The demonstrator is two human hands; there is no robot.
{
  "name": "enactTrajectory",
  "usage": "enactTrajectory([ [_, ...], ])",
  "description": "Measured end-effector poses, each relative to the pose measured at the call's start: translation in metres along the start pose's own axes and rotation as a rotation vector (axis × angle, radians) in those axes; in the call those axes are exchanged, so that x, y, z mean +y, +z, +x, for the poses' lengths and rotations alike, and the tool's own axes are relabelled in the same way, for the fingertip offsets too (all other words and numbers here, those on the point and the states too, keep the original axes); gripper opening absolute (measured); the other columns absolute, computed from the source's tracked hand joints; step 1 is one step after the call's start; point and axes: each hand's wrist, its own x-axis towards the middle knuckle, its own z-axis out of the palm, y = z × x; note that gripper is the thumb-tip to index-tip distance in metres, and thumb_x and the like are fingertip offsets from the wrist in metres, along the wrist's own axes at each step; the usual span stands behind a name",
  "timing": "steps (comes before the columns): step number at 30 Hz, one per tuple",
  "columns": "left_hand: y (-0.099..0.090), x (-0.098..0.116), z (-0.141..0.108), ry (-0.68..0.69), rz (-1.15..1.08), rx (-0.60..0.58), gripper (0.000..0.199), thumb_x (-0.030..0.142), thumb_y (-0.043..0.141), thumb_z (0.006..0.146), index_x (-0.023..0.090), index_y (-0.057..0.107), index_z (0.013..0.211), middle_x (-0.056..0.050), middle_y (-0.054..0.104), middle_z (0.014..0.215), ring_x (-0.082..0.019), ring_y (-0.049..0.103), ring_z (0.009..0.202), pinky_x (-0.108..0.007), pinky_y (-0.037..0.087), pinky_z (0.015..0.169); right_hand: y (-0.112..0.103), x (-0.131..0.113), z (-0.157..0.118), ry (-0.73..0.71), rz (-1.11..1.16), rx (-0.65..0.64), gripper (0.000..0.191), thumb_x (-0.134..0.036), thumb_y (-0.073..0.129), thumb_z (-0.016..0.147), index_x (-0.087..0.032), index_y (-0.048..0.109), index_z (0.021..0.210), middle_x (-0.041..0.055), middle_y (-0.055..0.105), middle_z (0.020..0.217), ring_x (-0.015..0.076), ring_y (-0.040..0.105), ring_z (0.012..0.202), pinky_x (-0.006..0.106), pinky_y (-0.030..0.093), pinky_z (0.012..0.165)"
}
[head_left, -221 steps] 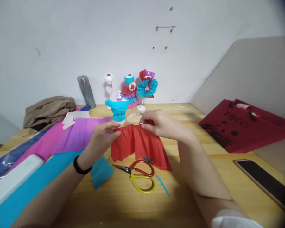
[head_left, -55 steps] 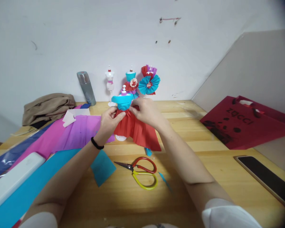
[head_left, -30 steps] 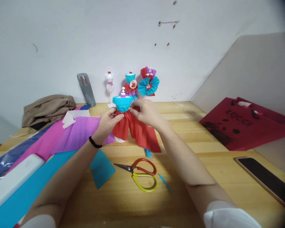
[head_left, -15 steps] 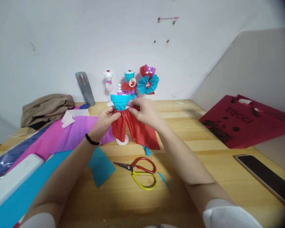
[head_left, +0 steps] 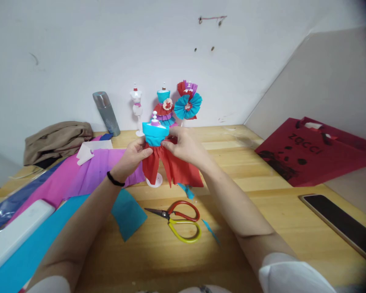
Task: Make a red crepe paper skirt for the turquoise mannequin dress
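A miniature dress form stands between my hands, its round white base on the table. It wears a blue crepe paper bodice and a gathered red crepe paper skirt, split at the front. My left hand pinches the skirt's waist from the left, thumb in front. My right hand has its thumb at the waist on the right, its fingers behind the bodice and partly hidden. Scissors with one red and one yellow handle lie nearer me, beside a blue paper piece.
Behind stand a bare dress form and two dressed ones, plus a grey flask. Crepe paper sheets, brown cloth and a white bar-shaped object lie left. A red bag and phone are right.
The bodice now sits squarer on the dress form, with its neck and purple collar showing more. My right thumb has come down to the waist. The view has shifted slightly.
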Motion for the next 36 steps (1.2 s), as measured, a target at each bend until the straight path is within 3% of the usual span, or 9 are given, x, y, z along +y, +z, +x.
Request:
enactTrajectory([
  [4,0.001,-0.001,0.001,0.017,0.008,0.034,0.055,0.048,0.086,0.072,0.022,0.067,0.117,-0.012,0.072,0.125,-0.027,0.067,0.119,-0.042,0.052,0.107,-0.003,0.000,-0.001,0.017,-0.027,-0.002,0.008,-0.025,0.064,0.087,-0.019,0.070,0.085,0.0066,0.075,0.087,0.0231,0.065,0.081,0.034,0.047,0.072],
  [14,0.002,0.000,0.004,0.005,0.002,0.064,0.059,0.052,0.088,0.066,0.022,0.062,0.109,-0.010,0.074,0.113,-0.026,0.070,0.109,-0.040,0.055,0.098,-0.002,-0.001,0.001,0.018,-0.056,-0.010,0.008,-0.025,0.066,0.086,-0.019,0.070,0.084,0.0077,0.076,0.087,0.0242,0.067,0.082,0.034,0.047,0.073],
  [18,0.003,0.003,0.004,0.016,0.025,0.083,0.048,0.049,0.086,0.070,0.021,0.066,0.104,-0.010,0.075,0.109,-0.025,0.071,0.105,-0.040,0.054,0.097,-0.001,0.003,0.004,0.004,-0.037,0.011,0.007,-0.025,0.067,0.085,-0.019,0.071,0.084,0.0069,0.076,0.085,0.0230,0.067,0.078,0.033,0.046,0.070],
  [23,0.010,0.015,0.002,0.042,0.247,0.198,0.032,0.046,0.078,0.079,0.018,0.073,0.094,-0.009,0.078,0.103,-0.024,0.070,0.101,-0.039,0.053,0.096,-0.001,0.005,0.005,0.030,-0.071,0.052,0.010,-0.027,0.068,0.084,-0.019,0.072,0.080,0.0069,0.076,0.081,0.0228,0.066,0.073,0.033,0.043,0.068],
  [28,0.020,0.029,-0.005,0.091,0.438,0.223,0.026,0.042,0.069,0.085,0.018,0.076,0.092,-0.007,0.079,0.098,-0.025,0.070,0.099,-0.037,0.052,0.095,0.000,0.004,0.004,0.062,-0.060,0.051,0.015,-0.031,0.069,0.085,-0.018,0.072,0.078,0.0069,0.075,0.078,0.0217,0.065,0.070,0.032,0.043,0.065],
  [36,0.036,0.028,-0.016,0.056,0.666,0.348,0.031,0.038,0.076,0.077,0.018,0.075,0.101,-0.006,0.078,0.095,-0.025,0.070,0.091,-0.038,0.053,0.090,0.004,-0.009,-0.002,0.079,-0.092,0.061,0.014,-0.032,0.069,0.086,-0.020,0.075,0.084,0.0091,0.077,0.085,0.0254,0.069,0.079,0.034,0.043,0.067],
])
